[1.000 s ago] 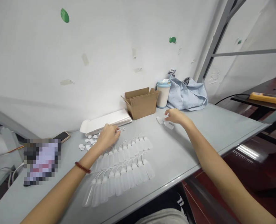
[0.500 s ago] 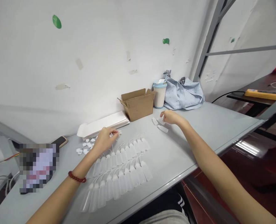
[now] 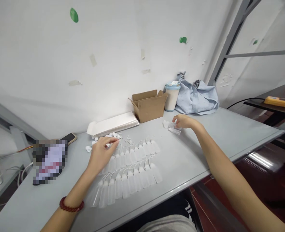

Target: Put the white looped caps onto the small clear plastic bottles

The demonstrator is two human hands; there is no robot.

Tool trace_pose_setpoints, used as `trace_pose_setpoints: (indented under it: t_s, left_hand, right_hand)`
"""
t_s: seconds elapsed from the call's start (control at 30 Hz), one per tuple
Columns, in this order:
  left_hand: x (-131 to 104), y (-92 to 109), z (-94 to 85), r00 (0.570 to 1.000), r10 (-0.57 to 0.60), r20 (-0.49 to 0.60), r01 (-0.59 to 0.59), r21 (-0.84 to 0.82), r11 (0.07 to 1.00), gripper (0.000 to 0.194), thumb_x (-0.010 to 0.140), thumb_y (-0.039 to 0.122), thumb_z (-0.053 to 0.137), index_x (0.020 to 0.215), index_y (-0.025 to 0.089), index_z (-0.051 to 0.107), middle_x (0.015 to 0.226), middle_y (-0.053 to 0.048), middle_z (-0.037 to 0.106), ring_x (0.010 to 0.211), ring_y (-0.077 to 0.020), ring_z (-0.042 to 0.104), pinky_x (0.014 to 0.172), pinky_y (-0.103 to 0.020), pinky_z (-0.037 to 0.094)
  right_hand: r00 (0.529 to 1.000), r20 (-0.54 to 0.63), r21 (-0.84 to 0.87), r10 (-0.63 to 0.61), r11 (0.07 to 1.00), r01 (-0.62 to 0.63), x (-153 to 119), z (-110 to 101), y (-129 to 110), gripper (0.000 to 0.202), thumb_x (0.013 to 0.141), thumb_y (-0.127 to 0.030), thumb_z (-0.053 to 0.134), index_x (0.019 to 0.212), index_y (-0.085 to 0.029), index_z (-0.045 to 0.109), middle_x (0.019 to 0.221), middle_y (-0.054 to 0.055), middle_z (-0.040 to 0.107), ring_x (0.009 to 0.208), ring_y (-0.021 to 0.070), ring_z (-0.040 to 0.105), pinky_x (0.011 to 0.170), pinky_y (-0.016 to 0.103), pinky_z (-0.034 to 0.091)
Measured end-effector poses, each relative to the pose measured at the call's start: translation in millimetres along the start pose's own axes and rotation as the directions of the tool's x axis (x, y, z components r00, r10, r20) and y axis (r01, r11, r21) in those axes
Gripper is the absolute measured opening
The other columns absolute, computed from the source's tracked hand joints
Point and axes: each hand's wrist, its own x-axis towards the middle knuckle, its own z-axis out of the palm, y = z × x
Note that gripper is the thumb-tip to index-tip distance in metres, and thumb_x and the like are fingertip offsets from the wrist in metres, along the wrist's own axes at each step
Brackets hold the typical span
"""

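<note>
My left hand (image 3: 101, 154) is over the left part of the grey table, thumb and index finger pinched together; whatever lies between their tips is too small to make out. Behind it are small white pieces (image 3: 112, 135) in a loose heap. Two rows of narrow translucent bottles (image 3: 125, 185) lie in front and to the right of this hand, thin white strands curving from their tops. Farther right, my right hand (image 3: 184, 121) has its fingers bent down onto a small translucent bottle (image 3: 171, 125) within a little group. Another bottle (image 3: 174, 131) lies just in front.
An open cardboard box (image 3: 149, 109) stands by the wall, beside a lidded cup (image 3: 172, 98) and a light blue cloth bag (image 3: 197, 98). Flat white packaging (image 3: 113, 125) lies left of the box. A phone (image 3: 71, 138) and a blurred-out item (image 3: 52, 161) are at far left.
The view has shifted, so the table's contents appear farther right. My left hand has drawn back left from the small white pieces. My right hand remains at the small bottle group, fingers now lower over it.
</note>
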Motion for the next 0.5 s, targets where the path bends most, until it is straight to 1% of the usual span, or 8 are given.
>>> trace_pose_setpoints:
  t_s: [0.1,0.17,0.23,0.33,0.37,0.4,0.47,0.5]
  left_hand:
    - [-5.0,7.8,3.8,0.995,0.097,-0.008,-0.097,0.005,0.995,0.02,0.081,0.034,0.053,0.08,0.02,0.068,0.082,-0.004,0.07,0.085,-0.0221,0.056,0.059,-0.028,0.044]
    - [-7.8,10.8,6.1,0.993,0.118,-0.01,-0.118,-0.001,0.993,0.018,0.082,0.032,0.052,0.081,0.021,0.067,0.083,-0.004,0.069,0.086,-0.0222,0.056,0.055,-0.027,0.043]
    - [-9.9,12.7,7.6,0.991,0.137,-0.012,-0.137,-0.001,0.991,0.016,0.082,0.029,0.052,0.081,0.021,0.066,0.082,-0.004,0.069,0.087,-0.0218,0.056,0.057,-0.027,0.045]
    - [-12.5,16.2,8.6,0.984,0.176,-0.025,-0.176,-0.006,0.984,0.015,0.083,0.026,0.052,0.079,0.021,0.066,0.079,-0.003,0.068,0.085,-0.0209,0.055,0.067,-0.031,0.047]
    - [-13.4,17.8,8.8,0.984,0.175,-0.023,-0.176,-0.018,0.984,0.014,0.083,0.026,0.052,0.079,0.021,0.065,0.079,-0.003,0.068,0.085,-0.0209,0.055,0.066,-0.031,0.047]
    - [-14.4,19.6,9.2,0.986,0.168,-0.018,-0.169,-0.032,0.985,0.014,0.083,0.026,0.052,0.08,0.021,0.065,0.079,-0.003,0.068,0.085,-0.0212,0.055,0.062,-0.03,0.047]
    - [-16.8,23.7,10.3,0.989,0.147,-0.004,-0.147,-0.06,0.987,0.014,0.083,0.026,0.053,0.08,0.022,0.066,0.08,-0.004,0.067,0.085,-0.0218,0.055,0.054,-0.026,0.044]
    - [-18.0,25.9,11.1,0.99,0.143,0.001,-0.143,-0.071,0.987,0.014,0.083,0.026,0.053,0.08,0.022,0.066,0.08,-0.004,0.067,0.086,-0.022,0.055,0.051,-0.026,0.042]
  right_hand:
    - [0.997,-0.071,-0.004,0.0,1.0,0.0,-2.1,-0.1,2.1,0.036,0.067,-0.006,0.061,0.103,-0.012,0.066,0.092,0.01,0.069,0.077,0.0198,0.064,0.063,0.024,0.045]
    - [0.99,-0.143,0.002,-0.008,1.0,0.008,-5.2,-3.3,2.1,0.036,0.069,-0.009,0.06,0.105,-0.009,0.065,0.094,0.012,0.068,0.083,0.0227,0.063,0.066,0.026,0.045]
    - [0.977,-0.212,0.007,-0.027,1.0,0.03,-9.3,-7.3,-2.2,0.037,0.07,-0.013,0.061,0.107,-0.008,0.063,0.097,0.013,0.067,0.088,0.0242,0.062,0.07,0.028,0.045]
    - [0.952,-0.278,0.11,-0.128,0.98,0.164,-18.1,-7.3,-20.8,0.034,0.072,-0.017,0.06,0.105,-0.012,0.063,0.098,0.009,0.067,0.086,0.0197,0.063,0.072,0.025,0.047]
    - [0.931,-0.307,0.232,-0.197,0.933,0.274,-22.4,-4.4,-30.2,0.029,0.071,-0.017,0.061,0.1,-0.012,0.064,0.095,0.008,0.067,0.083,0.0187,0.064,0.07,0.025,0.048]
    - [0.911,-0.325,0.371,-0.252,0.853,0.368,-27.7,-0.1,-40.6,0.025,0.071,-0.018,0.06,0.095,-0.013,0.065,0.092,0.007,0.067,0.081,0.0186,0.064,0.068,0.025,0.049]
    - [0.865,-0.336,0.555,-0.371,0.664,0.501,-41.0,11.6,-63.4,0.023,0.069,-0.022,0.062,0.092,-0.015,0.065,0.09,0.006,0.067,0.079,0.018,0.063,0.066,0.026,0.05]
    - [0.842,-0.321,0.613,-0.434,0.582,0.534,-48.8,18.0,-74.6,0.022,0.07,-0.023,0.063,0.09,-0.016,0.065,0.089,0.005,0.066,0.077,0.0172,0.063,0.065,0.027,0.051]
